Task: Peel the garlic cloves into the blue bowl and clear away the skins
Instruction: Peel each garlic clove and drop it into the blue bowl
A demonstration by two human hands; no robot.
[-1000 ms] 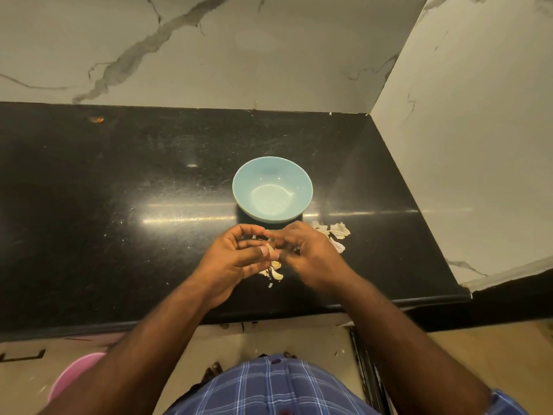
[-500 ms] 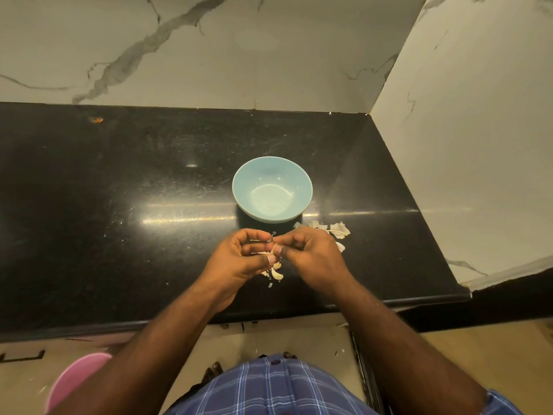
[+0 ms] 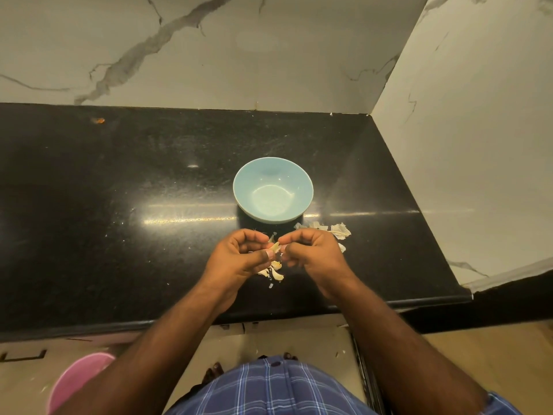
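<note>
Both hands pinch garlic clove (image 3: 274, 246) at counter's 6 o'clock edge: left hand (image 3: 239, 256) grips, right hand (image 3: 311, 253) tears skin. Blue bowl (image 3: 273, 189) empty, 12 o'clock of hands. Risk: slick clove slips, drops floorward.

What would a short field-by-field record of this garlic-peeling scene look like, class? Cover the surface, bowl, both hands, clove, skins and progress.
surface: black counter
bowl: blue bowl, upright, nothing visible inside
left hand: left hand pinches the garlic clove
right hand: right hand pinches the same clove from the other side
skins: one pile of skins right of the bowl; loose garlic pieces lie under the hands
progress: no peeled clove in the bowl yet; skins not cleared
</note>
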